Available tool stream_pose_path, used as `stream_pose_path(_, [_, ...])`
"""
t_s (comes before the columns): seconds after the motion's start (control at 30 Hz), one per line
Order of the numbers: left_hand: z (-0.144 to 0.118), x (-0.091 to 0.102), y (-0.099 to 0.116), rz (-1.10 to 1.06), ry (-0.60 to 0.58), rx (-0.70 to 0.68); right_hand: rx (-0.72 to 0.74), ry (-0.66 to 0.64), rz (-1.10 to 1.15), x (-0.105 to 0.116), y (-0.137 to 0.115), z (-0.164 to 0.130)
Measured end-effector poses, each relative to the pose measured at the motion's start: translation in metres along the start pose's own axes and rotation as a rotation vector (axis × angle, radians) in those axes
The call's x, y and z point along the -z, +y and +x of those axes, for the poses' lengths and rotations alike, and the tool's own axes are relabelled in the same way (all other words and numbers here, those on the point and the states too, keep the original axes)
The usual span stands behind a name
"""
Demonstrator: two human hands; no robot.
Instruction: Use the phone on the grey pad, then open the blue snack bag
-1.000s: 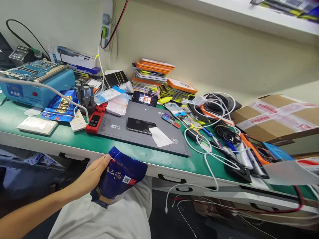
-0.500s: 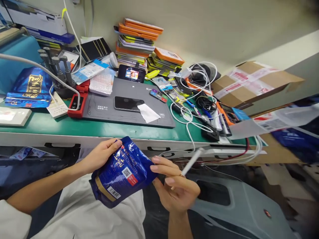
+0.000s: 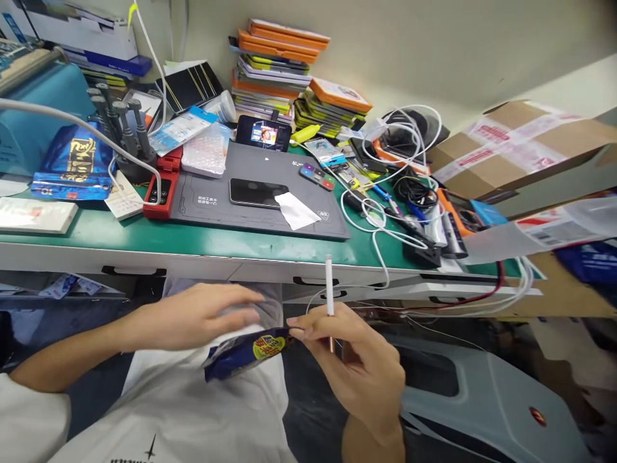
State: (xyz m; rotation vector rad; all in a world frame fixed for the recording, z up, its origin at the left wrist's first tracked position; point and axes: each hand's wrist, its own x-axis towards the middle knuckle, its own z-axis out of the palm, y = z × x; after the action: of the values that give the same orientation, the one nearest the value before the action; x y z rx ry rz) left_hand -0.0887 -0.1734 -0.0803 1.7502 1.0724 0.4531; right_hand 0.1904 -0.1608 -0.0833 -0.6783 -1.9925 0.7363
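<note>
The blue pouch [image 3: 245,350] now lies flatter; the right hand [image 3: 359,363] pinches its right end and a white stick [image 3: 329,283], while the left hand [image 3: 200,315] hovers over it, fingers spread.

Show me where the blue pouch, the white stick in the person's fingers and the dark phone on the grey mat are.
blue pouch [image 3: 243,352]: head view, on its dark blue face beside the yellow label.
white stick [image 3: 329,283]: head view, on the middle of its shaft.
dark phone [image 3: 255,192]: head view, on the middle of its screen.

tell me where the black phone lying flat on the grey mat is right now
In the head view, the black phone lies face up near the middle of the grey mat, left of centre on the green bench, with a white wipe touching its right end.
</note>
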Motion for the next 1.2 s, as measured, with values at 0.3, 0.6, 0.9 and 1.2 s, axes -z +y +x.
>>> stream_pose_path(0.3, [0.026,-0.027,0.003,0.310,0.146,-0.223,-0.163,0.107,-0.099,-0.025,-0.003,0.003])
stream_pose_path(0.6, [0.028,-0.026,0.006,0.312,0.117,-0.295,-0.177,0.004,-0.047,-0.028,0.001,0.003])
stream_pose_path(0.9, [0.023,-0.039,-0.007,0.469,0.287,-0.613,-0.138,-0.009,0.057,-0.032,-0.004,-0.016])
stream_pose_path(1.2, [0.035,-0.044,-0.011,0.736,0.558,-0.917,-0.377,0.104,0.572,-0.043,0.016,-0.020])
